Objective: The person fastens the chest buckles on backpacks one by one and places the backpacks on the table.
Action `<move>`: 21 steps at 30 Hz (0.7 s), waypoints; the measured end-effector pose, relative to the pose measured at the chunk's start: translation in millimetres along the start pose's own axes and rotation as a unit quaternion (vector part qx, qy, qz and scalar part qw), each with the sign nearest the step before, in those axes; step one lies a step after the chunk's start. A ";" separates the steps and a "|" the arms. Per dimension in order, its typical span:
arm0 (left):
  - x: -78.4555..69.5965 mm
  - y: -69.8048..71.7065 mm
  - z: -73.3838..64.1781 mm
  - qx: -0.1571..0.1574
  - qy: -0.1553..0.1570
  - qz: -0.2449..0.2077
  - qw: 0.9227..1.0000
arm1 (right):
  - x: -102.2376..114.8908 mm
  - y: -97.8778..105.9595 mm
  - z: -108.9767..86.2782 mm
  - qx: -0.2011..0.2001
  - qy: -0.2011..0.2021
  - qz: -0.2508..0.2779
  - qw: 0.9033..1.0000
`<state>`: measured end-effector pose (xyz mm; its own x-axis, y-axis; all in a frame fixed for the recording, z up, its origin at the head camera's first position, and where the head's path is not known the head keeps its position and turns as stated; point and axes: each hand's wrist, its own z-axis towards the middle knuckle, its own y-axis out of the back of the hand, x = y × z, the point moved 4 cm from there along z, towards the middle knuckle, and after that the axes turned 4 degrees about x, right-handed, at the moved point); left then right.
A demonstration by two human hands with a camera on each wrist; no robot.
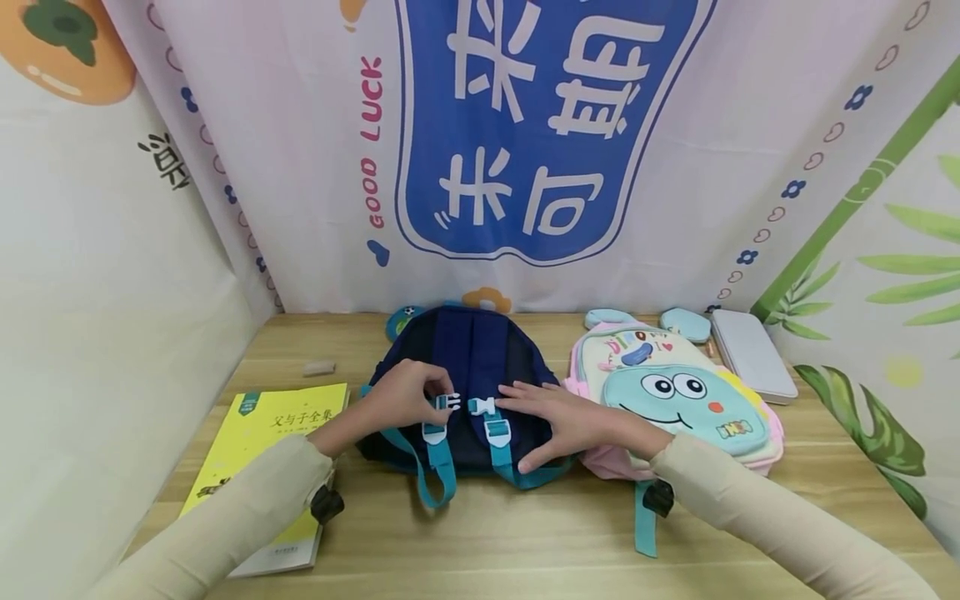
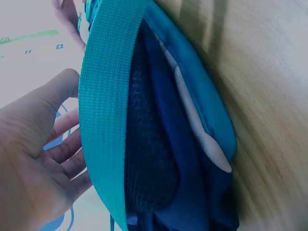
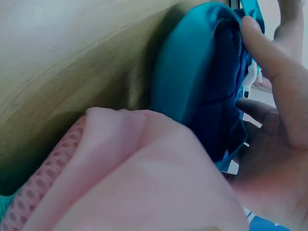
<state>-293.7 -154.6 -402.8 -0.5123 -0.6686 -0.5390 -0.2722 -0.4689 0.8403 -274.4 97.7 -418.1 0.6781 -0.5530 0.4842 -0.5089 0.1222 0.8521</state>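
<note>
A dark blue backpack [image 1: 470,350] with teal straps lies at the middle of the table, its two white buckle halves apart. My left hand [image 1: 408,392] pinches the pronged buckle half [image 1: 453,402] between thumb and fingertips. Spread over the backpack's right side is my right hand [image 1: 562,417], its fingers fairly straight and fingertips right at the socket buckle half [image 1: 482,407]. Below each half, a white strap adjuster [image 1: 497,432] sits on the webbing. In the left wrist view a broad teal strap [image 2: 108,96] passes before the left hand, hiding its fingertips.
To the right lies a pink and cream backpack [image 1: 690,408] with a cartoon face, close to my right forearm. A yellow book [image 1: 247,442] is under my left forearm. Further back are an eraser-like block [image 1: 318,368] and a white case [image 1: 752,354].
</note>
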 end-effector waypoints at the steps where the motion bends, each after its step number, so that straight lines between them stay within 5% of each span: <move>1: 1.1 0.2 -0.3 0.000 0.001 -0.001 1.000 | 0.3 0.1 0.6 -0.001 -0.002 0.002 1.000; 14: -1.2 10.0 0.9 -0.001 -0.033 -0.029 0.999 | 23.0 6.4 30.1 -0.049 0.018 0.004 0.999; 21: -0.7 12.6 1.9 0.003 -0.055 -0.033 0.998 | 33.8 4.8 51.5 -0.104 0.017 -0.068 0.992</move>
<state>-298.2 -159.0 -391.8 -0.5792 -0.5687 -0.5840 -0.3126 -0.5067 0.8034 -281.3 37.2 -407.9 0.7527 -0.5477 0.3652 -0.2930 0.2180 0.9309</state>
